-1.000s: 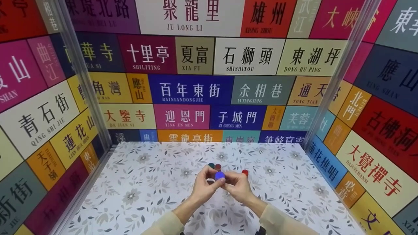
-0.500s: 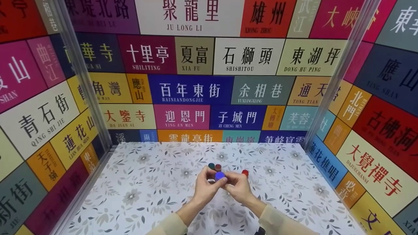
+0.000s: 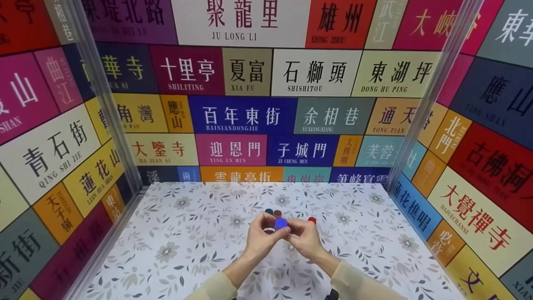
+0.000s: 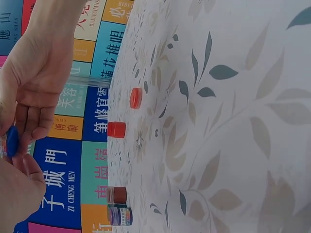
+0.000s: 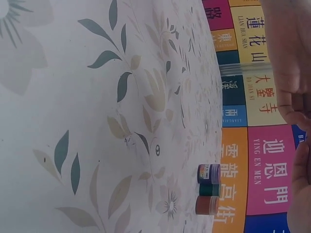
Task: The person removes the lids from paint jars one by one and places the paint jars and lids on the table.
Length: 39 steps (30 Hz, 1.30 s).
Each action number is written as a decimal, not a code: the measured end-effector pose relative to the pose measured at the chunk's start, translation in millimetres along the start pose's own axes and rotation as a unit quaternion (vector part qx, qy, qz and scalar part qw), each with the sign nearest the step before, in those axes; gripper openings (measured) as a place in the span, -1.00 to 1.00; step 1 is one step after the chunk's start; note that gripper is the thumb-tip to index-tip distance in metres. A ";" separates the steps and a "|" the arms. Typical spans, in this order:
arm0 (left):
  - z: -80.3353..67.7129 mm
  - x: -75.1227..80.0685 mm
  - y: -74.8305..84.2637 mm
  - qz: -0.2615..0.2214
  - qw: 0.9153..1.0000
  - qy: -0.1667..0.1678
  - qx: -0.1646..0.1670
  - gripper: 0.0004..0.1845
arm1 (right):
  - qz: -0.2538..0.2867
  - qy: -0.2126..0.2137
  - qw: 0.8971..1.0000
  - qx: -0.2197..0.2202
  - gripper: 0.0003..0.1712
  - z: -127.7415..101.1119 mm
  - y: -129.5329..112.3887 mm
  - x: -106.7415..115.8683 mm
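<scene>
Both hands (image 3: 283, 237) pinch blue-capped jar (image 3: 280, 224) above worktop (image 3: 187, 233); left fingers steady jar, right twist cap squarely.

The cap (image 3: 280, 223) between my fingers is bright blue. The table (image 3: 187, 250) under my hands is white, patterned with grey-green leaves and pale flowers. On it, one pot (image 4: 135, 97) is orange-red, another (image 4: 116, 129) red, one (image 4: 116, 194) brown, one (image 4: 119, 215) purple. My sleeves (image 3: 212, 287) are beige
</scene>
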State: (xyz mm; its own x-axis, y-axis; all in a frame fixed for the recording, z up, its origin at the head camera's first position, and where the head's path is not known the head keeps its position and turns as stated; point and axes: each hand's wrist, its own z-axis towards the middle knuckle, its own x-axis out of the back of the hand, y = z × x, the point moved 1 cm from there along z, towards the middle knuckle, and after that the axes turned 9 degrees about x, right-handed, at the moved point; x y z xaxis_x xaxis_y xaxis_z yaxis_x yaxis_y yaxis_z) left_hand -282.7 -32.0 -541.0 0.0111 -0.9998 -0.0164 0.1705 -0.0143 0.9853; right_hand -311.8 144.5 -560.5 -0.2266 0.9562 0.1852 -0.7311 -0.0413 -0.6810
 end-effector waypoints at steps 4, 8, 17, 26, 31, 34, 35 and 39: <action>2.0 5.9 1.6 0.014 0.999 -0.039 -0.002 -0.58 | -0.012 -0.003 1.000 -0.014 -0.74 1.1 -2.0 0.1; 3.6 11.6 2.7 0.024 0.996 -0.079 -0.022 -0.55 | -0.007 -0.009 1.000 -0.021 -0.74 2.8 -4.5 1.0; 8.3 16.6 3.7 0.034 0.993 -0.113 -0.031 -0.55 | 0.018 -0.020 0.999 -0.021 -0.75 6.7 -6.6 1.2; 7.7 14.9 4.6 0.035 0.994 -0.098 -0.020 -0.60 | 0.021 -0.016 1.000 -0.006 -0.75 5.4 -3.2 1.0; 6.4 13.9 4.8 0.039 0.995 -0.092 -0.018 -0.61 | 0.030 -0.006 0.999 -0.008 -0.72 4.0 -0.7 -0.1; 6.1 12.7 4.5 0.043 0.995 -0.084 -0.014 -0.63 | 0.028 0.000 1.000 -0.012 -0.71 3.4 -0.2 -0.7; 6.1 12.0 4.4 0.044 0.996 -0.082 -0.012 -0.63 | 0.025 0.001 1.000 -0.014 -0.70 3.2 -0.2 -1.0; 5.9 8.8 3.6 0.044 0.997 -0.068 -0.004 -0.66 | 0.016 0.006 1.000 -0.021 -0.69 1.7 -0.4 -2.5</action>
State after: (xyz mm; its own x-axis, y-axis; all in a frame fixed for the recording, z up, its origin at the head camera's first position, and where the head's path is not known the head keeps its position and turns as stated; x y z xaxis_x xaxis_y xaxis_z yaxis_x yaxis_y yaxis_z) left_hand -287.9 -40.9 -536.5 -0.1076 -0.9898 0.0935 0.1827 0.0728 0.9805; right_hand -312.1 141.6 -559.5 -0.2415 0.9581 0.1539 -0.6957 -0.0604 -0.7158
